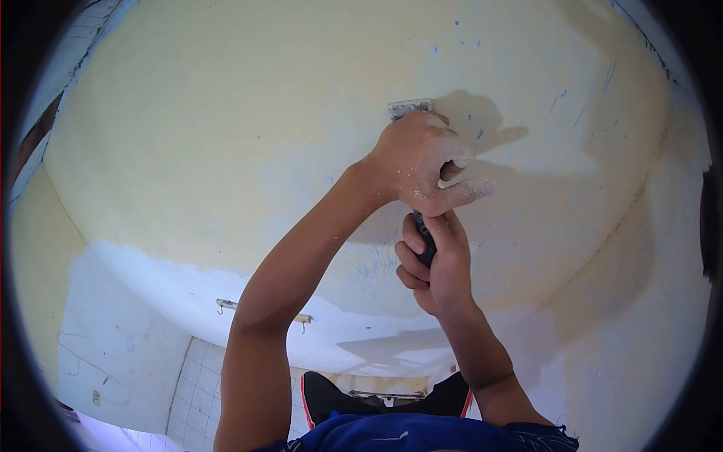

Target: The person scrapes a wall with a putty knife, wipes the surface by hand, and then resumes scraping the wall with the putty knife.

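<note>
A scraper with a black handle [425,241] is held up against the pale yellow wall [226,143]. My right hand [446,264] is wrapped round that handle from below. Higher up, my left hand [425,162], dusted with white powder, is curled over the tool's upper part, its thumb sticking out to the right. Past the left knuckles shows the scraper's greyish, dust-coated head [410,108], near or on the wall. Most of the tool between the two hands is hidden by the left hand.
Blue scratches and flecks [576,117] mark the wall at the upper right. Lower down is a whitish patch [181,279]. A narrow strip with hooks [263,310] is lower left, above floor tiles [197,392]. A dark object [709,226] sits at the right edge.
</note>
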`<state>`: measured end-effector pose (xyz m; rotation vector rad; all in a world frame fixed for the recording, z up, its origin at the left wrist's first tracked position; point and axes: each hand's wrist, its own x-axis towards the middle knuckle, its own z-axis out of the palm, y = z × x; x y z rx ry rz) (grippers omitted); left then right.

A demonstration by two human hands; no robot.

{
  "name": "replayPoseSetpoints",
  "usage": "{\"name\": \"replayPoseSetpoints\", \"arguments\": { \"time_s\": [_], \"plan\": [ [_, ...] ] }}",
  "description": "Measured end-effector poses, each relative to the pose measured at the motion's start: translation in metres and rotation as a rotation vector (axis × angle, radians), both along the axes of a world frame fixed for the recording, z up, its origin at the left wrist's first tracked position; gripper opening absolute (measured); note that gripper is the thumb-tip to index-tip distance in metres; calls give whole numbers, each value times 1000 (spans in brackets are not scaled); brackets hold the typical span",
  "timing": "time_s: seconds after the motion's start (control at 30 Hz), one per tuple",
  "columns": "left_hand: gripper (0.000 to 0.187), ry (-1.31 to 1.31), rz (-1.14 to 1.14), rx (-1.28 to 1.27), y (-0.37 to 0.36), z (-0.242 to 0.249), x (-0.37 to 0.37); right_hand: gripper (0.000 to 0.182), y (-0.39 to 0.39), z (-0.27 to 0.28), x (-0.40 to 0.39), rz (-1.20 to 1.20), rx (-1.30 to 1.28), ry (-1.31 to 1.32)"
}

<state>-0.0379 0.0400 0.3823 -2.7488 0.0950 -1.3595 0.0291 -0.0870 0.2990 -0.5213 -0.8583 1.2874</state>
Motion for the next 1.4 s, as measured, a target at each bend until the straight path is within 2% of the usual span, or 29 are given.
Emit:
{"name": "replayPoseSetpoints", "arguments": {
  "time_s": [0.07,0.13,0.2,0.37,0.43,0.57,0.63,0.77,0.87,0.93,1.03,1.13,1.4],
  "plan": [
    [55,-5,-1,-1,3,7,3,12,-4,12,4,-10,-11,-16],
    [47,-78,-24,41,3,18,4,12,0,20,8,-5,6,-21],
    [46,-55,-30,30,4,21,2,12,2,21,9,-11,24,-35],
    [47,-78,-52,34,-1,4,4,12,-3,3,1,-16,23,0],
    [56,75,-8,5,-2,1,3,12,-6,0,0,-25,8,11],
    [56,55,-31,-6,4,14,3,12,-2,15,-1,-26,24,6],
    [48,89,-3,-5,3,31,0,12,-1,20,0,-22,44,6],
    [48,-7,-49,4,-3,14,2,12,-3,10,0,-6,27,12],
    [48,40,-68,96,0,2,3,13,-3,-5,1,-14,4,21],
    [47,118,-23,12,-1,2,4,13,-6,-1,3,-16,-9,7],
    [54,-33,-49,81,1,18,11,13,0,15,5,-50,4,6],
    [54,77,47,20,2,34,10,12,4,21,7,-26,48,9],
    [49,111,-44,6,-4,1,5,13,-5,-8,-3,-34,2,63]
  ]
}}
